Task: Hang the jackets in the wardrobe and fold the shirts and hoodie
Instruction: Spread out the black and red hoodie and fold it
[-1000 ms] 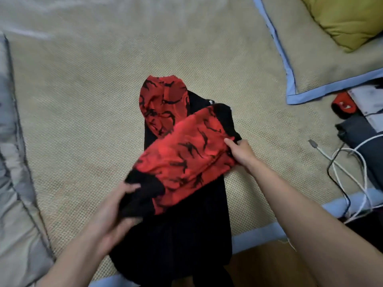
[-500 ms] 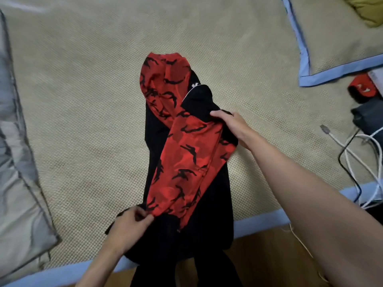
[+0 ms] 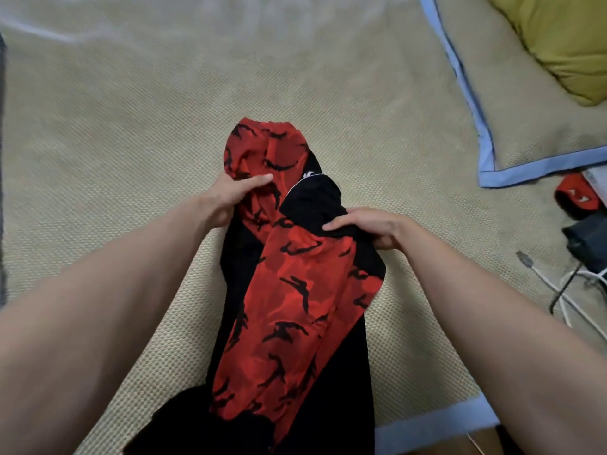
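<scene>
Red camouflage cloth with black marks covers the hood point(image 3: 262, 149) and one sleeve point(image 3: 289, 323) of the hoodie point(image 3: 331, 372), whose body is black. It lies lengthwise on a woven beige mat point(image 3: 131, 159), directly between the two forearms and stretching from the hands down toward the person. The sleeve is laid diagonally over the black body, running from beneath the right hand down to the lower edge of view, where its black cuff point(image 3: 184, 418) sits.

Left hand point(image 3: 230, 198) rests on the near edge of the hood, its thumb stretched flat across the red fabric; the fingers curl under or behind the cloth (they are hidden, so a firm grip cannot be confirmed). Right hand point(image 3: 371, 228) lies on the black shoulder part just beside the hood, fingers closed over a fold of cloth and pinching it. The two hands are apart, with the collar area between them.

Beyond the right hand lies a second mat with a blue border point(image 3: 525, 169), and on it a yellow-green cushion point(image 3: 565, 44). Out to the right of the right forearm are white and black cables point(image 3: 565, 290), a dark object point(image 3: 588, 238) and a small red item point(image 3: 574, 195). Outside the left forearm, grey fabric point(image 3: 2, 159) shows at the frame's edge.
</scene>
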